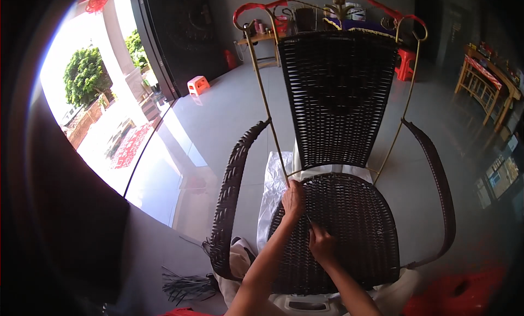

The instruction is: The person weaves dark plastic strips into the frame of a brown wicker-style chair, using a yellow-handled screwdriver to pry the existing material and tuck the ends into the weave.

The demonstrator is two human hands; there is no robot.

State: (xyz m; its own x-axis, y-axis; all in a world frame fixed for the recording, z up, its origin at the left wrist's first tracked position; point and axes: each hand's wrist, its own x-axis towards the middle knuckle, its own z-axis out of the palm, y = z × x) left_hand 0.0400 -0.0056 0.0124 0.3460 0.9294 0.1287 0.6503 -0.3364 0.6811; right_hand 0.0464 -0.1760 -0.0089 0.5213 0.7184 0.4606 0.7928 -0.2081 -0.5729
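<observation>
A chair with a dark woven seat [349,228] and a dark woven backrest [338,92] stands in front of me, its thin brass-coloured frame [263,89] rising on both sides. My left hand [293,200] is closed at the seat's back left corner, beside the foot of that frame. What its fingers hold is hidden. Over the left part of the seat, my right hand [322,245] is closed around a thin pointed tool [309,220], whose tip points toward the left hand. Braided dark armrests curve out at the left [232,179] and right [436,163].
Loose dark strips [188,287] lie on the floor at lower left. Silvery sheeting [273,179] shows behind the seat's left edge. A small pink-and-white stool [198,85] stands near the open doorway, a red stool [404,65] behind the chair, a wooden table [491,78] at right.
</observation>
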